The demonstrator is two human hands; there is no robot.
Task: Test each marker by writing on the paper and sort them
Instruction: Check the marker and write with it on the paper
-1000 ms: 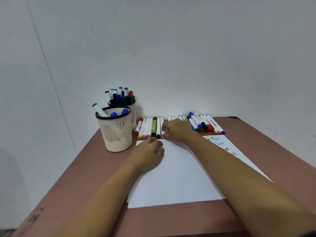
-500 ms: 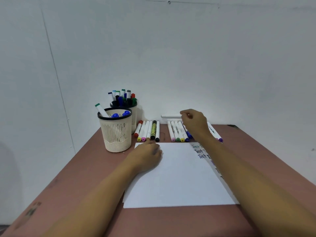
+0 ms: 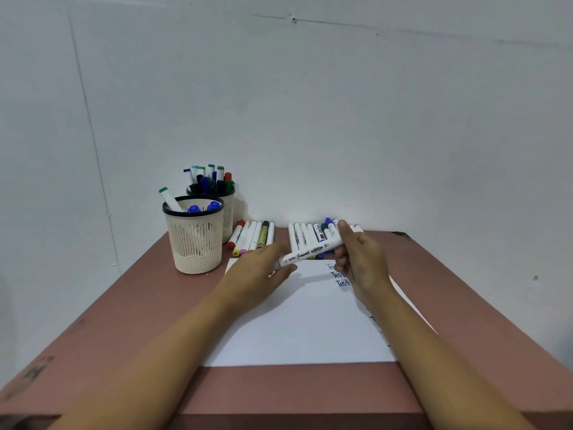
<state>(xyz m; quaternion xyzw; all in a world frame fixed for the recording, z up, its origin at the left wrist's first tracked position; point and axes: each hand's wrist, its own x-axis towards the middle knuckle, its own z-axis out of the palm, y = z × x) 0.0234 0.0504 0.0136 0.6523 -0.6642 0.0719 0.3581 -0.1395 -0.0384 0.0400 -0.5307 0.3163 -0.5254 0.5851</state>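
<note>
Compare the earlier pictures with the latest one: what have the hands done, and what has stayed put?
The right hand lifted a white marker off the table and brought it forward over the paper. The left hand rose off the paper to the marker's free end; a grip there is unclear. The cups and the other markers stayed put.

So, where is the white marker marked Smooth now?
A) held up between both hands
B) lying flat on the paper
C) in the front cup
A: the right hand grips one end of the white marker and the left hand meets the other, over the paper.
</note>
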